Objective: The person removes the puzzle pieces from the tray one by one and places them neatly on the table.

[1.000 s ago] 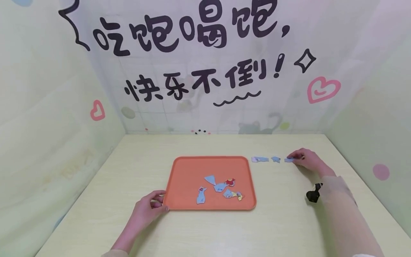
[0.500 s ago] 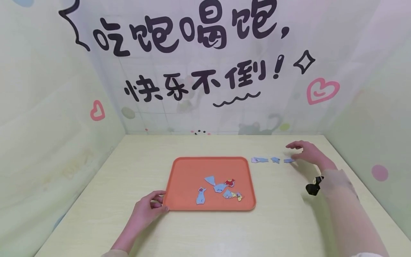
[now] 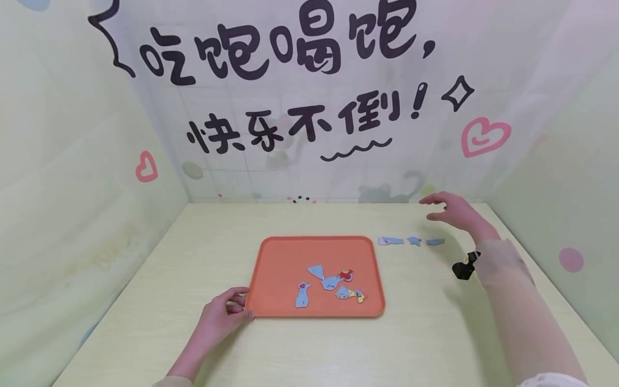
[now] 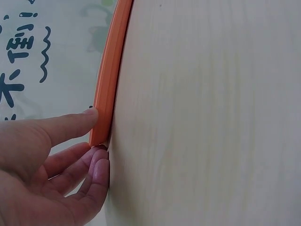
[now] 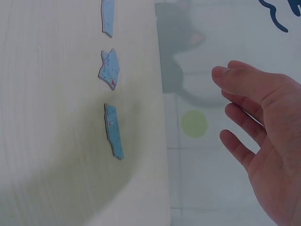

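Observation:
My left hand [image 3: 223,310] holds the near left corner of the orange tray [image 3: 280,258]. The left wrist view has the thumb [image 4: 77,126] against the tray's side and the other fingers curled at its corner. On the tray lie several blue jigsaw pieces, among them a triangular piece [image 3: 316,271], one with red [image 3: 345,275] and one with yellow [image 3: 351,293]. Three more form a spaced row right of the tray: a long piece [image 3: 390,241], a jagged piece [image 5: 109,69] and a narrow piece [image 5: 113,132]. My right hand [image 3: 454,209], fingers loosely bent, hovers past that row, holding nothing.
The pale wooden table [image 3: 314,349] ends at a back wall [image 3: 242,177] with printed lettering, and side panels stand left and right. A black object [image 3: 465,267] hangs at the right cuff.
My right hand has let go of the narrow piece at the row's right end and risen away toward the back wall. My left hand and the tray have stayed put.

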`<control>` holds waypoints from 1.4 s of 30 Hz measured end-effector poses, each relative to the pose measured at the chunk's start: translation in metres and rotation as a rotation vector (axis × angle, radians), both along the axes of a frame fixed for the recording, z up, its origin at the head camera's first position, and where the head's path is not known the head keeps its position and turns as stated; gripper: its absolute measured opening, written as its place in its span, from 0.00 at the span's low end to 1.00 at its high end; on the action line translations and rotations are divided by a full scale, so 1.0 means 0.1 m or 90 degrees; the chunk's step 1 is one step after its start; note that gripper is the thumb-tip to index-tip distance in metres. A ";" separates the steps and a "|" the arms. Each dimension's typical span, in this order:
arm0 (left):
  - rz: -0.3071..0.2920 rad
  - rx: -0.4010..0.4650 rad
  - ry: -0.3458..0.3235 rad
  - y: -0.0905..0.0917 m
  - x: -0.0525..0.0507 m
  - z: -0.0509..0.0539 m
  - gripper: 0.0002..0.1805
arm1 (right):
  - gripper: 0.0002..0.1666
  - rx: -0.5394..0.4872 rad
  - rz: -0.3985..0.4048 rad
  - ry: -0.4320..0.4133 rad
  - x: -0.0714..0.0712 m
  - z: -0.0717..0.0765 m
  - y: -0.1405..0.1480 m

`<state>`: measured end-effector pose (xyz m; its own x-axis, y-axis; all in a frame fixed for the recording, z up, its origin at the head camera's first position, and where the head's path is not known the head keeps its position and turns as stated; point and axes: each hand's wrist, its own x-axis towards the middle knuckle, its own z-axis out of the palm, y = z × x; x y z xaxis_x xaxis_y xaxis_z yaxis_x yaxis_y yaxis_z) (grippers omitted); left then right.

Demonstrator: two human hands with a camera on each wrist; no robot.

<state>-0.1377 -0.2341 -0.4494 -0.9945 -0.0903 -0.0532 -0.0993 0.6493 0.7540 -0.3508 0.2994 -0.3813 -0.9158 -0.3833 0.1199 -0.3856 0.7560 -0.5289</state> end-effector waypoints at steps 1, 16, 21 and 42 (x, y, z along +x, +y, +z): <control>0.002 0.001 -0.001 0.00 0.00 0.00 0.29 | 0.26 0.001 0.001 0.003 -0.01 0.02 -0.03; 0.009 0.009 -0.001 -0.01 0.01 0.01 0.29 | 0.26 0.007 0.082 0.062 -0.07 0.20 -0.65; 0.014 0.009 -0.001 0.00 0.01 0.01 0.28 | 0.26 0.020 0.116 0.084 -0.05 0.22 -0.92; 0.023 0.020 0.007 0.00 0.01 -0.05 0.28 | 0.24 0.035 0.268 0.063 0.23 -0.02 -2.00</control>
<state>-0.1367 -0.2345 -0.4548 -0.9912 -0.1238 -0.0462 -0.1138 0.6221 0.7746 -0.3279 0.0994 -0.3829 -0.6629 -0.7297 0.1677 -0.7135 0.5478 -0.4368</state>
